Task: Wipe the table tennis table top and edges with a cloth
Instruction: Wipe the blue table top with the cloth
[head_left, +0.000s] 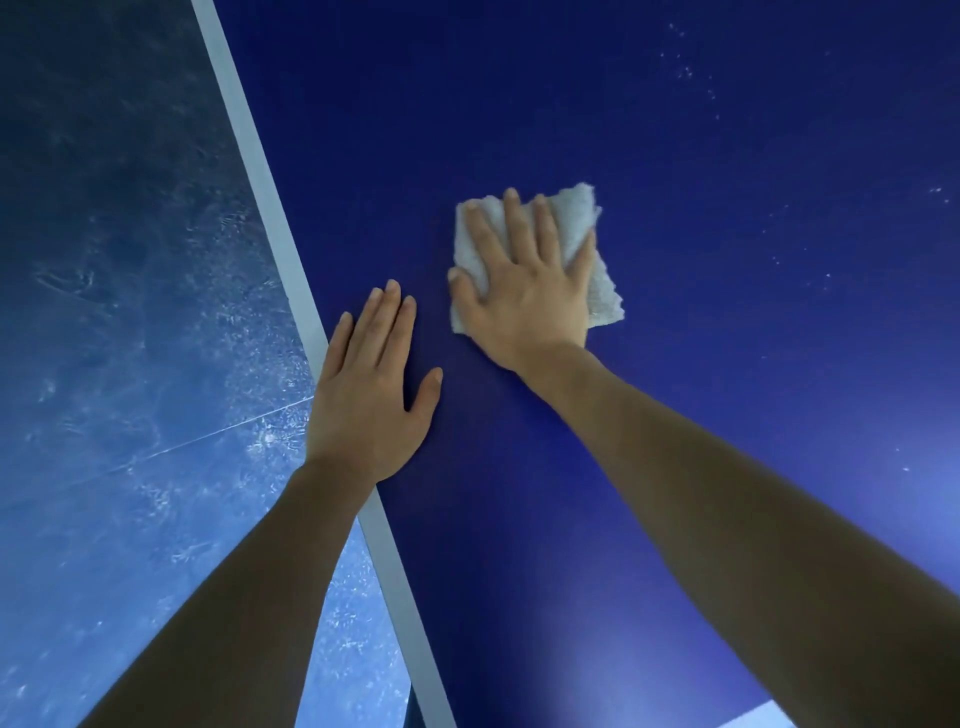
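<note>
My right hand (524, 280) is flat on the cloth (582, 223), fingers straight and spread a little, palm pressing it down onto the tabletop (727, 364). The cloth is a pale, fluffy, folded square, lying on the dark blue surface a short way in from the left edge, and its corners poke out past my fingertips and beside my wrist. My thumb reaches off the cloth's left side, tip down near the bare blue.

My left hand (371, 395) is planted flat too, fingers straight and close together, thumb angled out toward the right. It holds nothing; it just rests on the tabletop right at the left edge, the heel of the palm lying over the white border line (260, 182) that runs along that edge. The two hands sit near each other but apart, with a strip of blue between my left fingertips and the cloth.

Farther across the tabletop, toward the far right, small pale specks (685, 73) dot the blue. Near the bottom right corner a bit of another white line (763, 717) shows. Beyond the left edge lies the floor (130, 312), blue and scuffed with whitish marks.
</note>
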